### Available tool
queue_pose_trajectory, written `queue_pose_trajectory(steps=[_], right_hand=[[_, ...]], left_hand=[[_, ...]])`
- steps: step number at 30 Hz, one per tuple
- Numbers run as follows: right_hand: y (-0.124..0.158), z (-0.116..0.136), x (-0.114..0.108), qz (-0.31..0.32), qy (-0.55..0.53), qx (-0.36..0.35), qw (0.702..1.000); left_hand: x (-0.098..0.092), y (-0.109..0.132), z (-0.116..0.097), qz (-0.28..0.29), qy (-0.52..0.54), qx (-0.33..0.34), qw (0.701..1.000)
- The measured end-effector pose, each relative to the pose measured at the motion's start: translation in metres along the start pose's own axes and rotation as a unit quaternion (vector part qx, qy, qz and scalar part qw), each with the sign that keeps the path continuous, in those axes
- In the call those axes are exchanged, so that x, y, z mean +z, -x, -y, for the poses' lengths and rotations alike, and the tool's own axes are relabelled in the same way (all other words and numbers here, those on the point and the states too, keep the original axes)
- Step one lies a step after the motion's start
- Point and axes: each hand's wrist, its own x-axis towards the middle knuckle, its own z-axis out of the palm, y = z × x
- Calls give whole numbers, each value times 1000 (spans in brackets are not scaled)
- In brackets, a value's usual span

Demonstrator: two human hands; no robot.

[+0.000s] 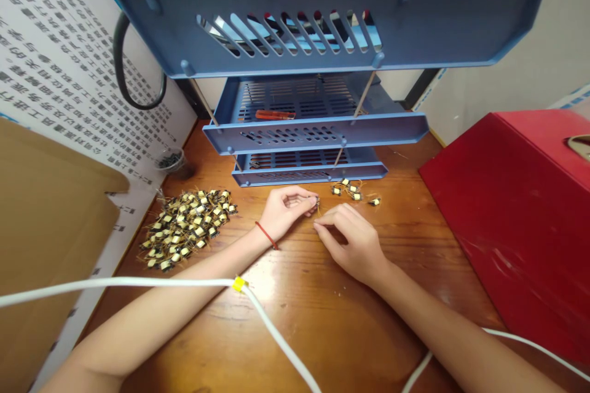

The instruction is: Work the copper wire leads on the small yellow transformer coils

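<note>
My left hand (284, 210) rests on the wooden table (322, 307), fingers curled in a pinch around a small yellow and black wound component (317, 201). My right hand (354, 239) lies just to its right, fingertips pinched together at that same component's thin wires. A red band circles my left wrist. A large heap of the same small components (187, 227) lies to the left of my left hand. A few more components (353, 190) sit just beyond my right hand.
A blue three-tier tray rack (318, 129) stands at the back, with an orange-handled tool (274, 115) on its middle tier. A red box (520, 221) fills the right side. Cardboard (50, 239) and a printed sheet border the left. A white cable (184, 285) crosses near me.
</note>
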Motion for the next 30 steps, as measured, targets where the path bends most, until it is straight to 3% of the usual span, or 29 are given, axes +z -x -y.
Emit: queue_pose_trajectory(steps=[6,11,16,24,30], right_hand=[[-4,3,-3,-47,-6,112,993],[-8,-1,-4,38,-67,182,980],[-8,-8,-4,62,-142,241,958],[-7,-8,-2,39,-180,294,938],[-10,-3,0,14,-151,302,941]], left_hand=[[-1,-1,0,4,18,-5,1000],[-1,-1,0,7,14,-3,1000],[-1,0,0,24,2,-2,1000],[-3,-2,3,26,-30,2,999],[-4,-1,4,20,-34,1,999]])
